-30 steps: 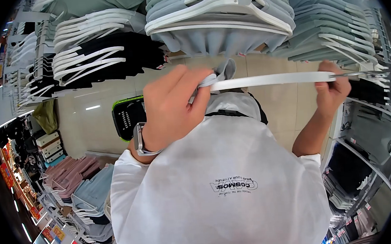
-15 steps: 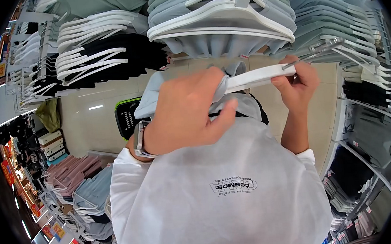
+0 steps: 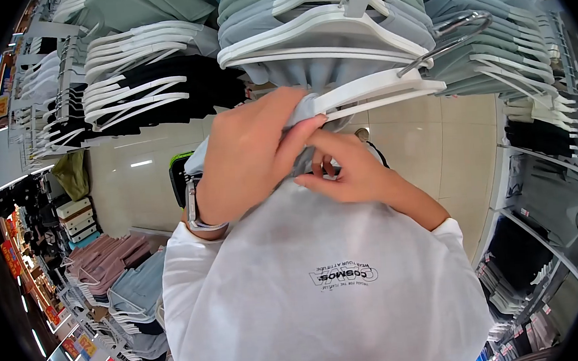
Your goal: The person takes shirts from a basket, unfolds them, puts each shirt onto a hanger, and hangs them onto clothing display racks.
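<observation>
My left hand [image 3: 251, 160], with a watch on its wrist, is closed around one end of a white clothes hanger [image 3: 376, 88] and the light grey-blue garment [image 3: 303, 108] bunched there. The hanger's other end sticks out bare to the right, its metal hook [image 3: 456, 34] pointing right and up. Just below the hanger, my right hand [image 3: 355, 169] is at the garment's hanging folds, its thumb apart from the bent fingers. Its index fingertip is partly hidden near my left thumb. Most of the garment lies hidden behind my left hand.
Ahead hangs a rack of grey-blue and green clothes on white hangers [image 3: 326, 34]. Black garments [image 3: 168, 88] hang at left, green ones [image 3: 513, 37] at right. Folded pink clothes [image 3: 107, 260] lie lower left. A black basket with a green rim [image 3: 178, 175] stands on the tiled floor [image 3: 427, 144].
My right hand has let go of the hanger near its hook and moved left and down to the garment beside my left hand. The hanger has shifted slightly left and up.
</observation>
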Available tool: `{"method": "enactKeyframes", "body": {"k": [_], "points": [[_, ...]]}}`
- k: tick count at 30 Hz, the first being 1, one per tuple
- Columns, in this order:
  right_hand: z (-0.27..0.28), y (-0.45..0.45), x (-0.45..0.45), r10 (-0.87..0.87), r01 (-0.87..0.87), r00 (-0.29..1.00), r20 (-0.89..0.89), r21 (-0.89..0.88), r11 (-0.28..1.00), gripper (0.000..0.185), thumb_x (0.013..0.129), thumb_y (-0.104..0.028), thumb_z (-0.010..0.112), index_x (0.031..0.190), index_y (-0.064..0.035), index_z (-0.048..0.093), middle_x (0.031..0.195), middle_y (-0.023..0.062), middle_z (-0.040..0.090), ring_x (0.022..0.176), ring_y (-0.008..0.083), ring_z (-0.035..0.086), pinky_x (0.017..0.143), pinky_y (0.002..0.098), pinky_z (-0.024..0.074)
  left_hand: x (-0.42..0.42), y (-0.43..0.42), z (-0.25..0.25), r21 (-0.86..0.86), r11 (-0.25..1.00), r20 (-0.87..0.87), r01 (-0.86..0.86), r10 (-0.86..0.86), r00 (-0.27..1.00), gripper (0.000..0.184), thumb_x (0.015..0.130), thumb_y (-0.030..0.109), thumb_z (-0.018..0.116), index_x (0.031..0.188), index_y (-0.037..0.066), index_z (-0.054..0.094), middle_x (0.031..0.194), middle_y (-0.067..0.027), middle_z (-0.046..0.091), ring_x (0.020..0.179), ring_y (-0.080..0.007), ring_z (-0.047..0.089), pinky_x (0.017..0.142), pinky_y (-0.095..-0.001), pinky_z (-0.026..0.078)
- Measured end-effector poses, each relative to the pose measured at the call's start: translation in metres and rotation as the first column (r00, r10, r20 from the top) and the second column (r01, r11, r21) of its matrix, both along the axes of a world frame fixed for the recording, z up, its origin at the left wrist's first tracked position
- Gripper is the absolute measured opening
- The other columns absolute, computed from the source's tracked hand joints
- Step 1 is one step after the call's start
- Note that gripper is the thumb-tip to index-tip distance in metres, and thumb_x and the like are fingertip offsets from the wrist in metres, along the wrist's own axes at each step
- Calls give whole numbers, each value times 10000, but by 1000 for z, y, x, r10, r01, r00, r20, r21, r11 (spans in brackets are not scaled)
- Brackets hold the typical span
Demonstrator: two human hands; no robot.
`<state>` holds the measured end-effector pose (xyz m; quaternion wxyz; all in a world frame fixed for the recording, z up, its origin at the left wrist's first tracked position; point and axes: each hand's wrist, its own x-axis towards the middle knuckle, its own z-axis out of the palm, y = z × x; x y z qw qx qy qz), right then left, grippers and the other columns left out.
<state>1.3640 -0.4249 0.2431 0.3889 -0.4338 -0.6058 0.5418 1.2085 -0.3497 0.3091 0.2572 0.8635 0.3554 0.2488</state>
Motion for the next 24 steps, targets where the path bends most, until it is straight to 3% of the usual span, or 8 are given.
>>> {"method": "enactKeyframes", "body": {"k": [5,9,12,14,17,18,22,24], "points": [[-51,-7,31,38,-123,808,589,106,987,398,725,-152,694,1058,5,543,804,142,560,609,217,591,580,304,470,-27,9,11,25,992,64,-123,121,991,197,780,126,665,934,25,594,648,-108,591,490,-198,559,458,-268,418],[-85,-7,68,-188,114,805,563,164,980,390,766,-222,680,1072,-18,548,810,110,567,629,212,590,608,328,474,-51,14,3,55,985,44,-164,162,986,169,776,73,631,932,19,597,675,-111,595,482,-193,549,441,-258,396],[-76,-13,78,-200,207,971,131,-37,978,400,837,-342,608,1074,-23,558,880,75,592,662,190,586,621,314,476,-61,20,-3,203,979,60,-11,-2,998,163,770,81,619,920,21,599,662,-106,578,462,-198,524,444,-264,378],[-84,-22,75,-415,268,455,-788,-323,908,473,916,-458,419,955,-15,582,1063,132,622,755,190,612,646,323,492,-75,20,-7,194,980,52,-52,43,998,159,775,100,617,912,22,598,651,-100,570,455,-193,510,440,-266,367],[-49,-2,59,-656,644,386,-649,-320,695,513,925,-491,376,1001,-26,579,840,49,596,526,94,450,432,195,345,-81,21,-11,115,987,77,-110,102,992,165,791,157,608,888,24,595,630,-85,551,449,-182,475,435,-268,340],[-52,-9,85,-497,250,259,-828,-440,863,515,943,-480,306,903,-54,593,731,31,592,464,75,382,383,198,266,-80,21,-13,90,991,71,-99,93,993,166,798,166,604,883,24,595,629,-86,549,455,-183,477,441,-268,345],[-53,-7,86,-446,289,376,-813,-354,889,516,952,-450,269,850,-70,604,642,17,582,424,87,369,382,208,267,-71,20,-31,48,995,259,-87,72,963,208,823,217,593,869,14,588,624,-70,546,476,-167,476,463,-261,354],[-37,-8,76,-836,618,258,-485,-582,528,412,956,-361,315,920,-53,587,558,14,522,406,80,329,398,209,246,-69,21,-33,68,991,302,-118,93,949,229,829,235,591,866,9,583,625,-58,543,486,-154,470,468,-257,352]]}}
